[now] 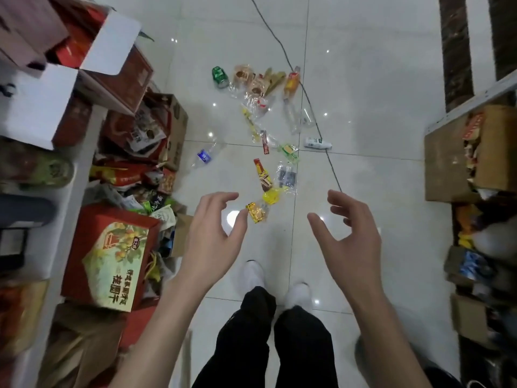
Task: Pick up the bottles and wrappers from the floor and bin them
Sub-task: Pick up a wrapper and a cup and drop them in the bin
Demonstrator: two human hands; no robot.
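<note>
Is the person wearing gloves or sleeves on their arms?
No. The left hand and right hand are bare: no gloves, rings or watch. The forearms show no sleeves either. Lower down are black trousers and white shoes.

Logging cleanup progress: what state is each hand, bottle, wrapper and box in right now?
Left hand: open, empty.
Right hand: open, empty.
Blue-label bottle: lying on floor.
White bottle: lying on floor.
Gold wrapper: on floor, not picked up.
White carton: flaps open.

Two empty hands, left [212, 233] and right [349, 233], fingers loosely curled, hover mid-frame above a white tiled floor [377, 121] strewn with wrappers [256, 212] and bottles [205, 156].
</note>
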